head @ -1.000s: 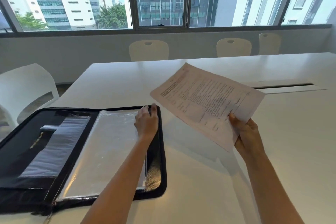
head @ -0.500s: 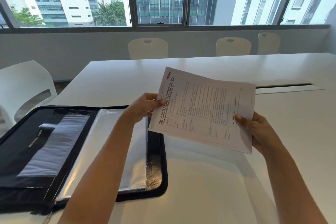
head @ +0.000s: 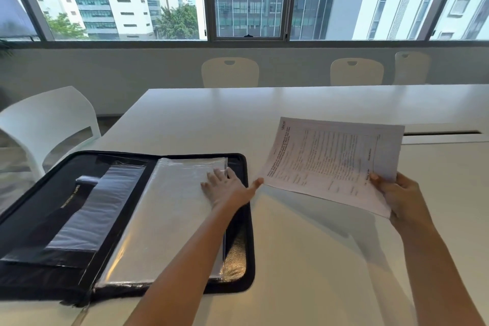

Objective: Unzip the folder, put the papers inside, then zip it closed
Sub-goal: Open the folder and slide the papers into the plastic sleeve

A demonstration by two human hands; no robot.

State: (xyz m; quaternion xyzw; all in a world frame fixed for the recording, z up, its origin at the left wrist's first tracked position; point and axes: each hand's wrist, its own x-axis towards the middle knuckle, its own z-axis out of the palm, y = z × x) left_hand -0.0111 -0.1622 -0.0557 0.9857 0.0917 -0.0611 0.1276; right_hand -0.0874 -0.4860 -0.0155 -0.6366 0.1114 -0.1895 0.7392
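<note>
Two hands worked on either side of the open folder (head: 124, 222), which lay flat on the white table (head: 304, 259) with its zip fully undone. Left hand (head: 227, 189): fingers spread and flat on the clear plastic sleeves (head: 169, 219) filling the folder's right half, gripping nothing, thumb stretched out past the folder's right edge. Right hand (head: 399, 193): closed in a pinch on the near right corner of the papers (head: 333, 164), which hung in the air well to the right of the folder, tilted, their left corner close to the left thumb.

Likely faults, as judged from this position: held by one corner only, the thin stack could sag, fan apart or slip during transfer toward the folder. If the left hand pressed the sleeves shut rather than lifting one open, the leading edge of the papers might catch and crumple. Sheets left proud of the folder's edge could later jam in the zip.
</note>
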